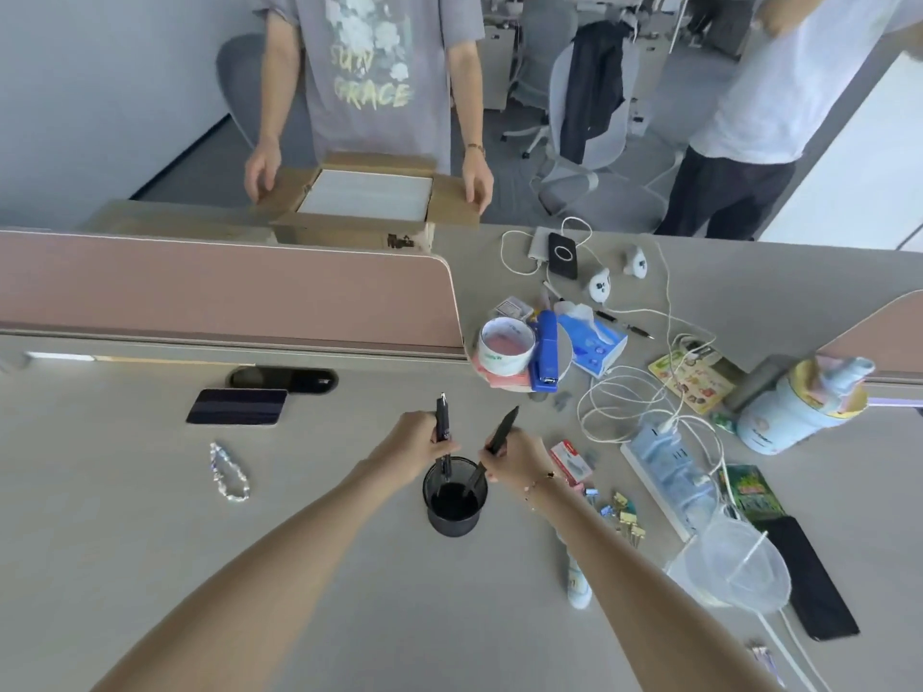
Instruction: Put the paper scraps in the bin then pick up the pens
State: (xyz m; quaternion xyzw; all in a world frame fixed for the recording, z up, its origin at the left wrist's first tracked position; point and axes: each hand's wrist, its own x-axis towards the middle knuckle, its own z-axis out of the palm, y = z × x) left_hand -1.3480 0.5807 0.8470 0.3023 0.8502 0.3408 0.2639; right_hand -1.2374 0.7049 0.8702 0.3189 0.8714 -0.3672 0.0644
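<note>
We've got a pen in each of our hands: left hand (418, 438) gripping one pen (442, 417), right hand (514, 454) the other pen (501, 432), tips over the black pen cup (454, 496) on the worktop (349, 566). Best keep them upright, so neither snags the rim.
</note>
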